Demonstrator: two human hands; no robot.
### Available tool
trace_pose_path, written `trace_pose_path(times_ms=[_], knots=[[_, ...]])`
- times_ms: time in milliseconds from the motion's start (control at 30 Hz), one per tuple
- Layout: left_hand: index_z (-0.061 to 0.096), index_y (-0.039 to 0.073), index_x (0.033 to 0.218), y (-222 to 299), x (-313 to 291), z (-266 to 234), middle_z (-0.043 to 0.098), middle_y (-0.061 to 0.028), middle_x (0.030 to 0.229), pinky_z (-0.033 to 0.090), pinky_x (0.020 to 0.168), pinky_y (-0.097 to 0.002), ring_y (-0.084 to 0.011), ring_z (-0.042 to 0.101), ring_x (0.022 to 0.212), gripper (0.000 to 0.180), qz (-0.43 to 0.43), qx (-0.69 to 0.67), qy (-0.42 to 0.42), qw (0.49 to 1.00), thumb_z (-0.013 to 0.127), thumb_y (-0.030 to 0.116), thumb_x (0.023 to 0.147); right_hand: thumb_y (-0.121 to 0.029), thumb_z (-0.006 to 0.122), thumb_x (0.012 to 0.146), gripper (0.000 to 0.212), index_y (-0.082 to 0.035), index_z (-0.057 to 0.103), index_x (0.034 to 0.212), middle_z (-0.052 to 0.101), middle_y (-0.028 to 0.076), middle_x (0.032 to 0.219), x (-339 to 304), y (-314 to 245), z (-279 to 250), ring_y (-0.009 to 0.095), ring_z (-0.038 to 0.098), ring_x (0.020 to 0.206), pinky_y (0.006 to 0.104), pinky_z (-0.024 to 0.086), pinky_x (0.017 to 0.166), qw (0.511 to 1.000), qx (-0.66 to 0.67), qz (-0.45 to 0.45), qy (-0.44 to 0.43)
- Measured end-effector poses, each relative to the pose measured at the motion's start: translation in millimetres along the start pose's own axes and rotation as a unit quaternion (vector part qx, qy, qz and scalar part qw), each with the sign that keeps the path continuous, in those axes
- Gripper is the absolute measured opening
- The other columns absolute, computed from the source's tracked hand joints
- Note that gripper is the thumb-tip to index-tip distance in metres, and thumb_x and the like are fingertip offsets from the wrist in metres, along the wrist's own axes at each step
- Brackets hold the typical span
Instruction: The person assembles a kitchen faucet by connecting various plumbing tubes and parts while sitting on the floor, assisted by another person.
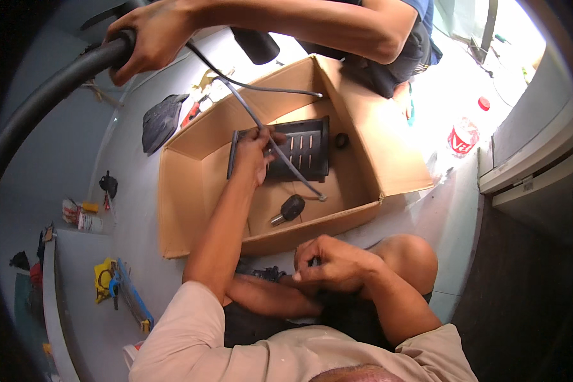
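Observation:
My left hand (254,156) reaches into a cardboard box (369,143), its fingers closed around a thin grey cable (291,167) that slants across the box. Below the cable lies a black slotted panel (312,149), partly covered by my fingers. A short black piece with a metal end (290,209) sits on the box floor near its front wall. Over my lap, my right hand (334,262) is curled closed; a small dark bit shows between its fingers, too hidden to name. A co-worker's hand (156,41) grips a thick black tube (57,89) at the upper left.
A small black ring (342,140) lies in the box. The co-worker's bent leg (388,63) is behind it. To the right stands a clear bottle with a red cap (465,135). A dark bag (162,122) and a blue-and-yellow tool (134,294) are on the left floor.

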State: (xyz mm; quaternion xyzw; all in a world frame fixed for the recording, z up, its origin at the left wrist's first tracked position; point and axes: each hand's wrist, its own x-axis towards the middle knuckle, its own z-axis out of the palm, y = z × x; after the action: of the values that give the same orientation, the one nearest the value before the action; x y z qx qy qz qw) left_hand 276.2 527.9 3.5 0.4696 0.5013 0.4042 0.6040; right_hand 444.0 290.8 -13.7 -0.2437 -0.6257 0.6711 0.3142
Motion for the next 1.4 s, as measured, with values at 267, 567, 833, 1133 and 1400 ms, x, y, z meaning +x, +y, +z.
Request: trace_pose_path(times_ms=[267,567,833,1133,1400], knots=[[0.067,0.008,0.111,-6,-113,-50,0.076,-0.0107,0.103,0.054,0.085,-0.0308,-0.0189,0.073,0.093,0.015,0.071,0.073,-0.069,0.992,0.062,0.019,0.102,-0.023,0.075,0.088,0.023,-0.001,0.076,0.095,0.071,0.015,0.084,59,-63,-16,0.029,0.068,0.084,0.037,0.051,0.077,0.862,-0.174,-0.155,0.45],[0.068,0.002,0.121,22,-158,-31,0.071,-0.0036,0.114,0.053,0.089,-0.0324,-0.0137,0.065,0.101,0.026,0.104,0.307,-0.125,0.938,0.056,0.014,0.102,-0.026,0.073,0.087,0.028,-0.002,0.076,0.099,0.071,0.021,0.088,121,-122,-23,0.041,0.068,0.087,0.0462,0.053,0.079,0.878,-0.295,-0.121,0.358],[0.054,-0.001,0.132,162,-164,-45,0.066,-0.0142,0.114,0.052,0.102,-0.0498,-0.0253,0.065,0.106,0.04,0.146,-0.229,-0.149,0.951,0.052,0.03,0.106,-0.019,0.077,0.084,0.023,-0.002,0.076,0.099,0.066,0.016,0.083,81,-108,8,0.034,0.068,0.077,0.0401,0.052,0.072,0.863,-0.27,-0.193,0.38],[0.053,-0.001,0.125,213,-147,-112,0.047,-0.0056,0.083,0.042,0.064,-0.0331,-0.0166,0.043,0.071,0.025,0.273,-0.351,-0.014,0.896,0.053,0.003,0.1,-0.003,0.076,0.081,0.066,-0.006,0.05,0.141,0.063,0.014,0.112,61,-87,-20,0.021,0.061,0.111,0.0338,0.052,0.092,0.93,-0.042,-0.207,0.3],[0.039,0.014,0.081,337,-159,-246,0.031,-0.0012,0.073,0.028,0.052,-0.0337,-0.0146,0.03,0.058,0.02,0.217,-0.596,0.05,0.772,0.037,0.006,0.099,0.009,0.068,0.076,0.074,-0.002,0.048,0.146,0.072,0.012,0.114,67,-21,-77,0.02,0.066,0.106,0.0318,0.051,0.095,0.946,-0.004,-0.153,0.287]])
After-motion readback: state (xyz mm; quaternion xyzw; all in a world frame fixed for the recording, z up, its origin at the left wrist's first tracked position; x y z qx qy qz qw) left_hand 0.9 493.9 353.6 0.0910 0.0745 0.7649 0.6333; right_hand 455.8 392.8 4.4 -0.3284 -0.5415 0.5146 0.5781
